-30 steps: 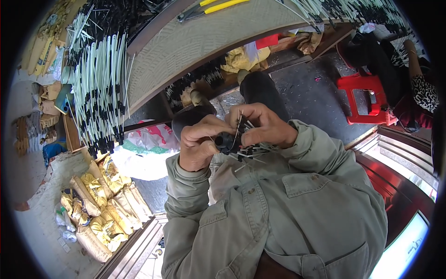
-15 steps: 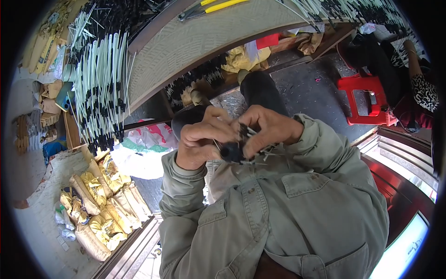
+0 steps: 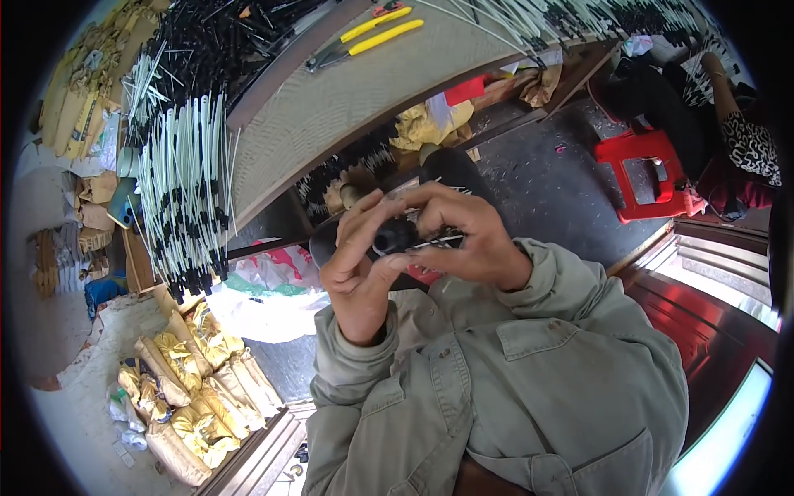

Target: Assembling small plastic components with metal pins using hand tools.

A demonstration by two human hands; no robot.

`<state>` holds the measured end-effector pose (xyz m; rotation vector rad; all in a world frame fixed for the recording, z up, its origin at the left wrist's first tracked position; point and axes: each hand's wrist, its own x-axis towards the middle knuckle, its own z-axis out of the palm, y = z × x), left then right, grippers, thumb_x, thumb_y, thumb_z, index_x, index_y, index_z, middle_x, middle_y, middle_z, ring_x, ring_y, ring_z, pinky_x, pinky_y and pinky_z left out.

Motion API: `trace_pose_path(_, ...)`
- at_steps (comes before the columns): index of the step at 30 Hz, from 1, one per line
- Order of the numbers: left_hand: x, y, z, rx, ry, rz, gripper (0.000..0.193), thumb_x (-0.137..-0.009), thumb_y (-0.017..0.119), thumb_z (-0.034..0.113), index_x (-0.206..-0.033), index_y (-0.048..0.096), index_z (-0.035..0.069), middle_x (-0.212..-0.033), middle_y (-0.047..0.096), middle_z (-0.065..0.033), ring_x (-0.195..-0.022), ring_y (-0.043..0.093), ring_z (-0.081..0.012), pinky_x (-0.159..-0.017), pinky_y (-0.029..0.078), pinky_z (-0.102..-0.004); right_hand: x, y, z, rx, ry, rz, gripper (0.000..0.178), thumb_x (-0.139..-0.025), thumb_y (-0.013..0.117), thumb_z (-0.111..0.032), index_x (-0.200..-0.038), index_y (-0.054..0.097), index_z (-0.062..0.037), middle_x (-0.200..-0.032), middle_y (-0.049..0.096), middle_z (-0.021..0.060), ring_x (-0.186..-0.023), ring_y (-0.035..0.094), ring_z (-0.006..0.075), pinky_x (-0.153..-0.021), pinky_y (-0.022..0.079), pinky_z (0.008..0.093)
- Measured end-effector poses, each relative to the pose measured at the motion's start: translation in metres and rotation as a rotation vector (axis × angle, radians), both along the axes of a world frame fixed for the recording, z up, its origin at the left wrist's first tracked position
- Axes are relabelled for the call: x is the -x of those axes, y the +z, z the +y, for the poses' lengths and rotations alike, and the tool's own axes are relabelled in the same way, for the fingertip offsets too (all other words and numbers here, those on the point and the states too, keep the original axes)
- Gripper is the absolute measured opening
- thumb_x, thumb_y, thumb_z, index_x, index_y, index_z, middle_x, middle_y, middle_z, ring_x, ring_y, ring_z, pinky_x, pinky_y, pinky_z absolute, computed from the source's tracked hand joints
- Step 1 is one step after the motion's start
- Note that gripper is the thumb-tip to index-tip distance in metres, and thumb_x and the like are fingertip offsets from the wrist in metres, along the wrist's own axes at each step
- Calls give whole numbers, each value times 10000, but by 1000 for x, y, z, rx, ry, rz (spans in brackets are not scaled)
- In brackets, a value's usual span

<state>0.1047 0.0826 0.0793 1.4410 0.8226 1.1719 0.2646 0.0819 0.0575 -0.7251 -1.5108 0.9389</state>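
Out in front of the shirt point(image 3: 571, 372), left hand point(image 3: 357, 269) and right hand point(image 3: 471, 234) have fingers round a black tube point(image 3: 396, 236), not set down yet; can't tell if it's finished, loads of black-and-white sticks point(image 3: 186, 182) sit by the tabletop point(image 3: 318, 116)

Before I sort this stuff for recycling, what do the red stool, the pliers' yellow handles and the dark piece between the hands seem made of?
The red stool: probably plastic, smooth and semi-glossy, given its moulded-looking form.
The yellow handles: likely plastic or rubber sleeves, evenly coloured.
The dark piece: perhaps plastic or rubber, blackish; too small to tell.
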Motion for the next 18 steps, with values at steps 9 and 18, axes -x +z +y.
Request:
trace_pose_path(9, -2, -29, 6, -109, 400, -16, 341, -718, 641, 146, -996, 608, -49, -942, 640, -119, -951, 533, -220, -968, 272, -381, 11, -17, 2, -1, -159, -49, 234, -666, 705, -16, -841, 551, 15, -809, 550, 99, -688, 512, 193, -588, 400, 287)
trace_pose_path(18, 1, -27, 8, -98, 328, -55, 348, -782, 615, 179, -1002, 580, -88, -1011, 588, -148, -952, 508, -205, -873, 381, -328, -4, -10, 33, 62, 152, -130, 220, -727, 685, -84, -864, 545, 15, -749, 515, 97, -669, 524, 190, -588, 398, 282)
